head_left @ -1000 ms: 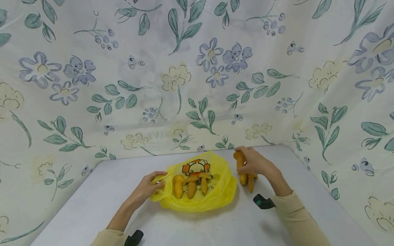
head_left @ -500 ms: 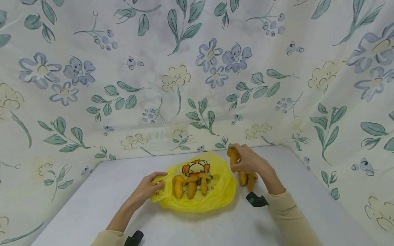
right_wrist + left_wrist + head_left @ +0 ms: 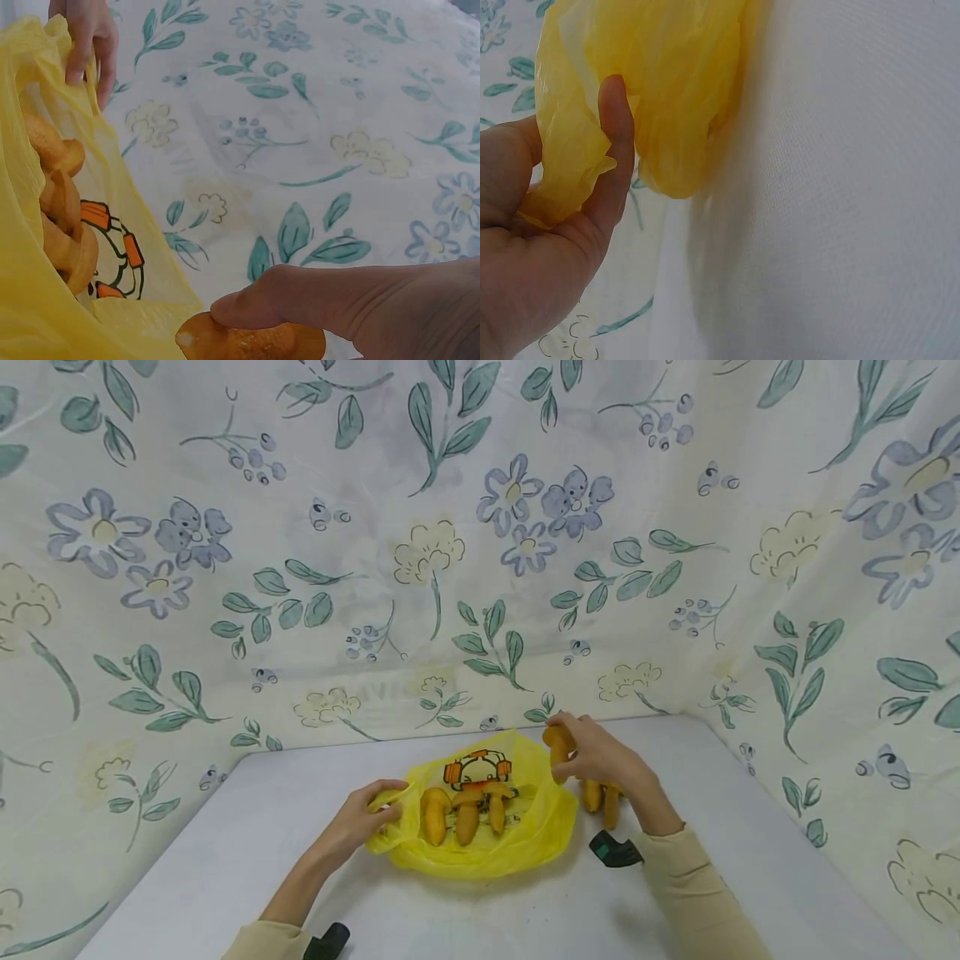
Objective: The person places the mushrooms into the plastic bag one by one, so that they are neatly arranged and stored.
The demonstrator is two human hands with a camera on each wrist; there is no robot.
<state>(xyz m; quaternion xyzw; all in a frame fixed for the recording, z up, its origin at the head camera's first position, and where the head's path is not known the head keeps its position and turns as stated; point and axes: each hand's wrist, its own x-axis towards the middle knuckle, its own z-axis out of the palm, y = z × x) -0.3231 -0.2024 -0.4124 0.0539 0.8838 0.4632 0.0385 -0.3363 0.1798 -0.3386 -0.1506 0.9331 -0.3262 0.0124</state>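
Note:
A yellow plastic bag [image 3: 480,862] lies with its mouth spread on the table, a cartoon printed on it. Inside it three brownish-yellow mushrooms [image 3: 467,823] rest side by side. At its left edge my left hand [image 3: 358,820] holds the crumpled plastic between thumb and fingers; the left wrist view shows the bag film [image 3: 566,169] across that hand. My right hand [image 3: 603,757] grips another mushroom [image 3: 557,745] at the bag's upper right rim. In the right wrist view the thumb presses on that mushroom [image 3: 259,343]. Two more mushrooms [image 3: 611,812] lie on the table beneath the right hand, partly hidden.
The white table [image 3: 300,768] reaches back to a floral cloth [image 3: 480,635] that hangs behind it and along both sides. A black wrist device [image 3: 617,850] sits at the right cuff, another device [image 3: 327,941] at the left cuff.
My right hand has moved left with its mushroom, from above the two mushrooms on the table to the bag's right rim. My left hand and the bag have stayed in place.

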